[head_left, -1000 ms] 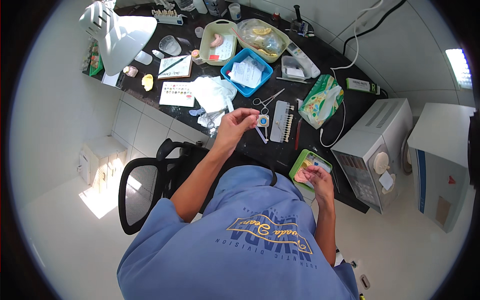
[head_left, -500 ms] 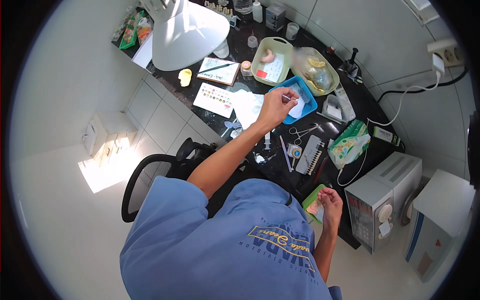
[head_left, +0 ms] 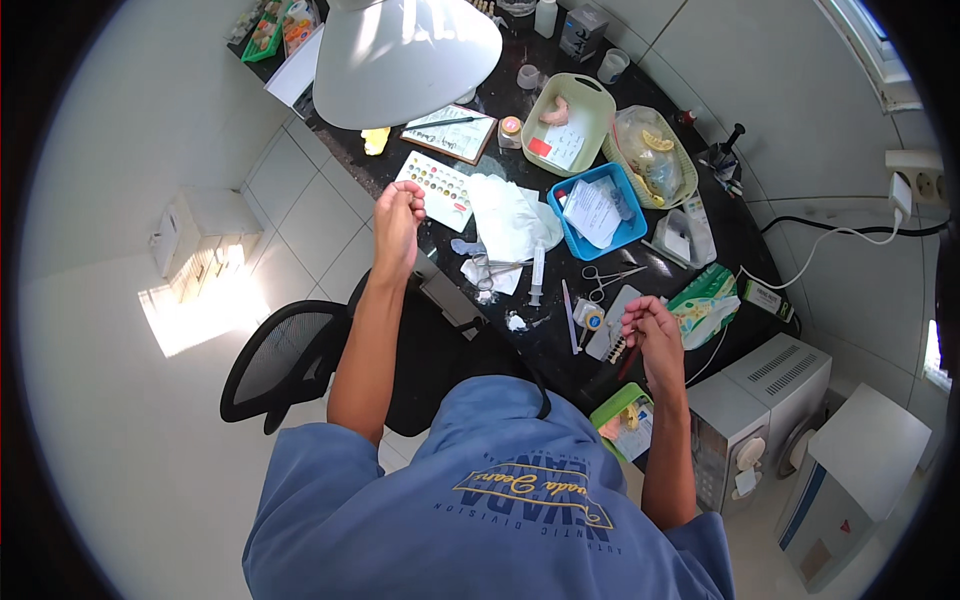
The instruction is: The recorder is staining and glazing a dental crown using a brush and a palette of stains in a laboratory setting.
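Note:
My left hand (head_left: 399, 222) is raised over the desk's left edge, beside a white card with rows of coloured dots (head_left: 440, 192). Its fingers are curled together; anything inside them is too small to make out. My right hand (head_left: 656, 338) hovers by a grey tooth shade guide (head_left: 610, 346) and a green tissue pack (head_left: 706, 308). Its fingers are bent in toward the thumb, and I cannot see what they hold, if anything. Below it, a green tray (head_left: 607, 403) contains pink and yellow dental pieces and a paper. A blue basket (head_left: 601, 252) holds papers and a clear bag.
A white lamp shade (head_left: 405, 65) hangs over the upper left. Crumpled white cloth (head_left: 515, 220), a syringe (head_left: 537, 275) and scissor-handled forceps (head_left: 612, 275) lie mid-desk. Two pale baskets (head_left: 535, 100) stand behind. A grey machine (head_left: 760, 385) is at right, a chair (head_left: 290, 350) at left.
My left hand has drawn back from the blue basket toward the left. The right hand has risen from the green tray, where a yellow piece now shows. The whole view has shifted.

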Motion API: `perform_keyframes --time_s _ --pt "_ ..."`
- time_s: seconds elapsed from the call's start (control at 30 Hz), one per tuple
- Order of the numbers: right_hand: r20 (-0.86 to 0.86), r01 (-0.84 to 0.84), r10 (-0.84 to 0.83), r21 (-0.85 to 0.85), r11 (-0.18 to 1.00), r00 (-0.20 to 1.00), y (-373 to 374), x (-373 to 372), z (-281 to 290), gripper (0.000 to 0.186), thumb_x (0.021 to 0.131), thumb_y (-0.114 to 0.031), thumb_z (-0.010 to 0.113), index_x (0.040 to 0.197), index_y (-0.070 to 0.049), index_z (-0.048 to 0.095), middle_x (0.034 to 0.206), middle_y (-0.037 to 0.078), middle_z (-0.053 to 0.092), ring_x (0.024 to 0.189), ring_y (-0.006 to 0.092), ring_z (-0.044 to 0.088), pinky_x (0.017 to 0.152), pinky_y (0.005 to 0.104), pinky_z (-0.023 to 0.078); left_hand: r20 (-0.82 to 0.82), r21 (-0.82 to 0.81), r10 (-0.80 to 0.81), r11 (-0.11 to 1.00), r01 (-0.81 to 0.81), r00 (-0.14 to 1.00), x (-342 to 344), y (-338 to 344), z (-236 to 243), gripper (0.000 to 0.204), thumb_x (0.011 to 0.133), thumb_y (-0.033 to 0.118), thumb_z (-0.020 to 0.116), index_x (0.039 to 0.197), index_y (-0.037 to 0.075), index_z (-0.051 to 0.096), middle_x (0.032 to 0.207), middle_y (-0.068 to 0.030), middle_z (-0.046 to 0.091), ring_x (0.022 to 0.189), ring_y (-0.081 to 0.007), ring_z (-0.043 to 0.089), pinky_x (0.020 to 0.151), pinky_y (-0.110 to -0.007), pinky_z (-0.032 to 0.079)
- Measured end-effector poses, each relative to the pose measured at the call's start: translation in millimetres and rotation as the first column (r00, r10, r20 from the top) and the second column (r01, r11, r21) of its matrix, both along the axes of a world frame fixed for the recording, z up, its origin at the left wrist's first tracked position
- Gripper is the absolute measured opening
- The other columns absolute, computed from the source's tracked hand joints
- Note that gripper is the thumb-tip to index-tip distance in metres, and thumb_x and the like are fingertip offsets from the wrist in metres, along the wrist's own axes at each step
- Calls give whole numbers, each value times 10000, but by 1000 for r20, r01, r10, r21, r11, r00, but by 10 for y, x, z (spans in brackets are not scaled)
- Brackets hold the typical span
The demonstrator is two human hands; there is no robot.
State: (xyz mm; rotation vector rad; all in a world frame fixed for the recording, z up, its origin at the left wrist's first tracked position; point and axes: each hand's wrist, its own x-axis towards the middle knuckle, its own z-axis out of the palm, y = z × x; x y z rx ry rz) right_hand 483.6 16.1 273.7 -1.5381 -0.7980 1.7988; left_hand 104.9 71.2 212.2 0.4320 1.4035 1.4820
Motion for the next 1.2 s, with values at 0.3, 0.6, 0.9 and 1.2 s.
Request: perform_keyframes --time_s 0.3,0.6,0.9,1.2 --pt "4 -53 54 -114 992 999 -115 22 -110 188 903 -30 396 950 -30 578 777 2 566 625 44 480 549 176 380 -861 -310 -173 924 -225 478 -766 674 -154 378 768 300 750 987 38 586 824 -121 677 789 -276 660 701 -384 500" --pt "52 31 -24 -135 990 998 -243 135 -96 169 930 -66 435 960 -40 599 779 -11 571 638 34 493 549 169 386 -909 -398 -288 813 -425 300 -1401 930 -908 376 776 446 655 852 83 720 880 -150 697 885 -331 665 776 -409 504" --pt "71 44 -33 -159 986 997 -402 110 -165 154 931 -62 459 951 -26 607 759 -10 579 627 40 511 550 177 399 -872 -489 -427 796 -356 241 -1579 990 -1033 483 833 476 523 911 37 709 937 -198 684 937 -377 649 803 -441 496" --pt "101 61 -45 -166 984 994 -524 121 -115 163 919 -60 448 959 -26 602 769 -8 572 638 42 506 561 175 400 -887 -403 -336 898 -175 316 -1277 747 -604 392 888 348 533 910 -27 643 895 -227 660 850 -374 634 760 -433 477"
